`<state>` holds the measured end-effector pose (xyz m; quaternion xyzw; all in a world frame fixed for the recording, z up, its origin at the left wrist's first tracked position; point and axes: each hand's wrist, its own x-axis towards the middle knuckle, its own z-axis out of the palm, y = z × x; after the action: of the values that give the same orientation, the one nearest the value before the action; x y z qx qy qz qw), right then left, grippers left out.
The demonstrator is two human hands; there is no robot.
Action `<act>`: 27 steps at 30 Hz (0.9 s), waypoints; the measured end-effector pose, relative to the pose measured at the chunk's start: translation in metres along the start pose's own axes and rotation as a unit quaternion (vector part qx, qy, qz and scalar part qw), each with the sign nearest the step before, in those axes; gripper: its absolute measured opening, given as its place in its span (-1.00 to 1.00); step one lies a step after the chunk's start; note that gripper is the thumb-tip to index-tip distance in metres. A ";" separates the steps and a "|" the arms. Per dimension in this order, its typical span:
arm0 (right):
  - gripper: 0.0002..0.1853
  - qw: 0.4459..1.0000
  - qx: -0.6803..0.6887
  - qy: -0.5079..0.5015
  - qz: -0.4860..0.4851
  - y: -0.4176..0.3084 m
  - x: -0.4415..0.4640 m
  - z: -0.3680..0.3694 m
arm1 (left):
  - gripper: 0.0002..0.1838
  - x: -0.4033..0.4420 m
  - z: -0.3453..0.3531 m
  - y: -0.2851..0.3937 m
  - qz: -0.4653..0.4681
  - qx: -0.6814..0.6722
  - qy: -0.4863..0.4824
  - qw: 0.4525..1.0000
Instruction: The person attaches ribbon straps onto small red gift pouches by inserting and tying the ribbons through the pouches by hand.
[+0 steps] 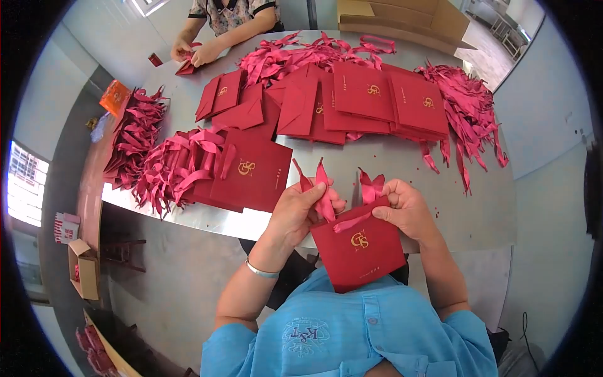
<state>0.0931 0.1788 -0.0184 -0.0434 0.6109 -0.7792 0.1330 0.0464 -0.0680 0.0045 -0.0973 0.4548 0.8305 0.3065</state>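
A small red paper gift bag (358, 251) with a gold emblem is held upright against the front of my body. My left hand (300, 210) pinches a pink ribbon (325, 202) at the bag's upper left, and the ribbon's loose ends point upward. On the other side, my right hand (405, 207) grips the bag's top right corner, thumb on the front face. More pink ribbon rises from the bag's opening beside my right fingers. One ribbon stretch lies across the bag's front, just below its top edge. The inside of the bag is hidden.
Red bags (364, 94) lie stacked on the metal table (389, 169). Pink ribbon heaps (465, 103) lie at the back and right, and ribboned bags (182, 163) at the left. Across the table, a person's hands (200, 54) hold a red item. A cardboard box (402, 22) stands behind.
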 end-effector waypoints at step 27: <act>-0.66 0.994 -0.050 0.009 -0.100 -0.001 0.001 0.012 | -0.61 0.008 0.002 0.031 0.118 -0.160 -0.109 0.974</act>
<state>0.0948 0.1678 -0.0141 -0.1036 0.6428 -0.7576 0.0464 0.0221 -0.0753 0.0235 0.0000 0.2879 0.9285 0.2344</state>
